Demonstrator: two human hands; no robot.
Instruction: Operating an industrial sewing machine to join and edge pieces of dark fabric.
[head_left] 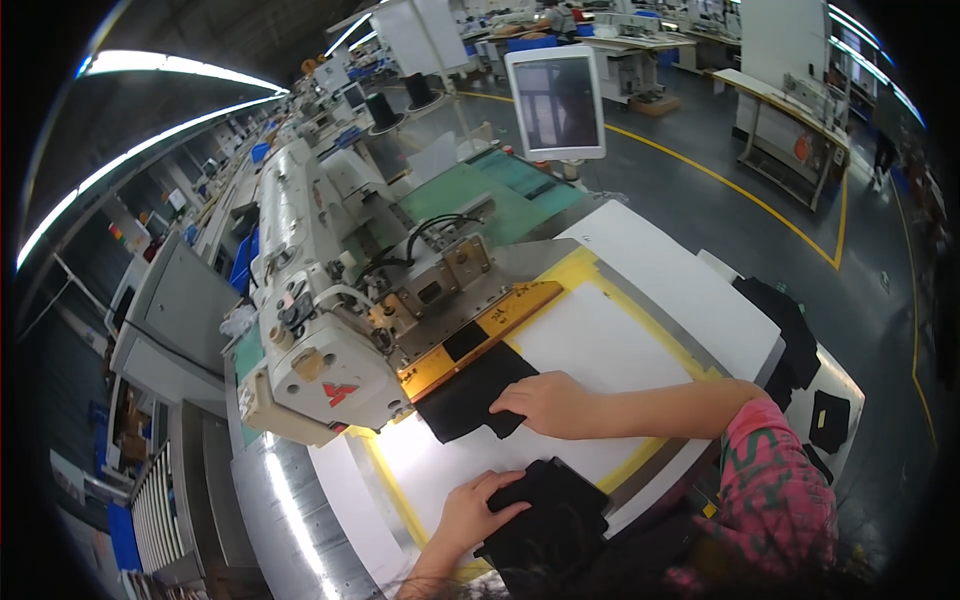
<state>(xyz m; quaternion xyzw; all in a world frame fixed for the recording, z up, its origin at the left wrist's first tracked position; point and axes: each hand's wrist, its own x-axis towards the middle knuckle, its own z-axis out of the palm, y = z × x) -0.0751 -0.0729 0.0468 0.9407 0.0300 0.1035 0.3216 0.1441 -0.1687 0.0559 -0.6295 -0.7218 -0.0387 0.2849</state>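
A black fabric piece [470,395] with a notched near edge lies on the white work surface, its far side against the yellow clamp bar [485,335] of a large sewing machine. My right hand [548,402] reaches in from the right, its bent fingertips closed on the fabric's right edge. Nearer to me, a stack of black fabric pieces [555,505] lies at the front of the surface. Beside its left edge is my left hand [470,515], fingers and thumb apart and touching the stack. The machine's needle area is hidden behind the white head [340,385].
Yellow tape [625,285] frames the white sheet. A white-framed screen [556,103] stands beyond the machine. More black fabric [785,330] hangs at the right, near a small stand [850,375]. A metal tabletop [290,510] extends left; thread cones [418,90] stand behind.
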